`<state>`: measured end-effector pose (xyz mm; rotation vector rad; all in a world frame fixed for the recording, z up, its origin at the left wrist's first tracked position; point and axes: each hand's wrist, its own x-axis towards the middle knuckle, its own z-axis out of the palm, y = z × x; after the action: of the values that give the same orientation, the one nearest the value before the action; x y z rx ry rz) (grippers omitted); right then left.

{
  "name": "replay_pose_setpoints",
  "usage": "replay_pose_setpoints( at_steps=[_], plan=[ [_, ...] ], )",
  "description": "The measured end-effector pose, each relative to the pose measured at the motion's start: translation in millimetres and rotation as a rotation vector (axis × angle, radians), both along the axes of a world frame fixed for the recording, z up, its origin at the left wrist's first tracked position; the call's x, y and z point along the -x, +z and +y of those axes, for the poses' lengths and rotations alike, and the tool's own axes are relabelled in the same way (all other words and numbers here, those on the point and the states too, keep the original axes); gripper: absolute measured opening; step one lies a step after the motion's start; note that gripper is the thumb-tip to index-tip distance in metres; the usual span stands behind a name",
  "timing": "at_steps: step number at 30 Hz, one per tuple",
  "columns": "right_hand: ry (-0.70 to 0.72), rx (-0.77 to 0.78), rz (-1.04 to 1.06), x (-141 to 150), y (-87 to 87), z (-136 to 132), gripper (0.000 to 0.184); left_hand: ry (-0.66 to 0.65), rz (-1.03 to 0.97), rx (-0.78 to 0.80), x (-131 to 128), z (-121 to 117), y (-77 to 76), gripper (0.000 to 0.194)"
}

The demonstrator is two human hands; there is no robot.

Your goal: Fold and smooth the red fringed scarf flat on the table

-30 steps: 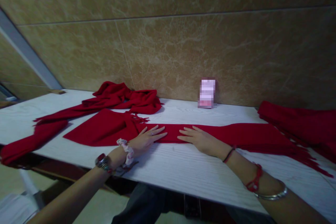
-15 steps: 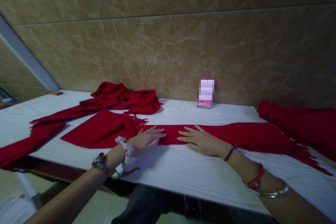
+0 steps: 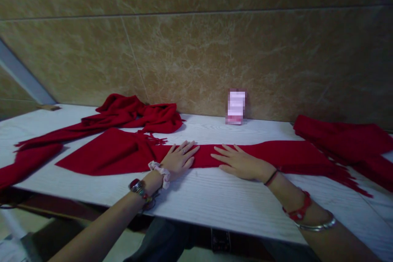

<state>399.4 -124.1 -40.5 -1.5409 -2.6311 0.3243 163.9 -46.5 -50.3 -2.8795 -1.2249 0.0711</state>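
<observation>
A long red scarf lies stretched flat across the white table, its fringed end at the right. My left hand rests flat on its middle, fingers spread, palm down. My right hand lies flat beside it on the same scarf, fingers stretched toward the left. Neither hand holds anything. Both wrists carry bracelets, and a pale scrunchie sits on the left wrist.
A crumpled red scarf lies at the back left, trailing off the table's left edge. Another red scarf is heaped at the right. A small pink box stands against the brown tiled wall.
The view has shifted to the right, so everything sits further left in frame. My left hand has slid slightly forward on the scarf. The right hand stays flat in place.
</observation>
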Motion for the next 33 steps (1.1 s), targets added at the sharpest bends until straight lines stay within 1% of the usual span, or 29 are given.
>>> replay_pose_setpoints(
  at_steps=[2,5,7,9,12,17,19,20,22,24,26,28,30,31,33],
  plan=[
    [-0.057,-0.046,0.03,8.5,1.0,-1.1,0.051,-0.004,-0.008,-0.009,-1.0,-1.0,1.0,0.049],
    [-0.154,-0.146,0.074,29.9,-1.9,-0.1,0.054,-0.016,-0.02,-0.013,-2.2,-2.0,1.2,0.051],
    [-0.178,-0.172,0.058,41.5,-6.1,1.3,0.055,-0.019,-0.026,-0.003,-1.9,-2.2,1.4,0.055],
    [-0.186,-0.176,0.018,44.9,-10.0,1.6,0.054,-0.02,-0.033,0.007,-0.9,-2.3,1.8,0.059],
    [-0.248,-0.164,-0.039,31.7,-13.1,-2.4,0.052,-0.031,-0.039,0.007,0.5,-2.5,2.2,0.063],
    [-0.451,-0.167,-0.15,-12.3,-12.6,-15.4,0.051,-0.021,-0.036,0.0,-0.5,-2.7,1.7,0.063],
    [-0.519,-0.188,-0.192,-19.6,-9.9,-17.6,0.051,-0.021,-0.043,-0.001,-1.7,-2.7,1.6,0.062],
    [-0.533,-0.199,-0.197,-18.1,-8.0,-17.1,0.05,-0.022,-0.046,0.001,-2.3,-2.8,1.7,0.061],
    [-0.511,-0.22,-0.162,-4.3,-4.0,-13.1,0.05,-0.021,-0.053,0.004,-3.2,-2.8,2.0,0.061],
    [-0.433,-0.232,-0.083,19.9,-1.6,-6.1,0.051,-0.018,-0.056,0.005,-3.6,-2.7,2.3,0.062],
    [-0.349,-0.216,-0.011,45.1,-2.1,1.5,0.052,-0.016,-0.056,0.003,-3.6,-2.4,2.5,0.062],
    [-0.305,-0.202,0.013,60.3,-5.1,7.1,0.051,-0.017,-0.052,0.006,-3.4,-2.0,2.5,0.062],
    [-0.306,-0.196,-0.001,58.5,-9.3,8.4,0.05,-0.021,-0.048,0.006,-3.0,-1.5,2.2,0.063],
    [-0.322,-0.191,-0.016,51.0,-11.4,7.3,0.05,-0.024,-0.045,0.005,-2.8,-1.2,2.0,0.063],
    [-0.376,-0.175,-0.056,26.2,-15.2,2.2,0.051,-0.03,-0.042,0.004,-2.5,-0.8,1.3,0.062]
  ],
)
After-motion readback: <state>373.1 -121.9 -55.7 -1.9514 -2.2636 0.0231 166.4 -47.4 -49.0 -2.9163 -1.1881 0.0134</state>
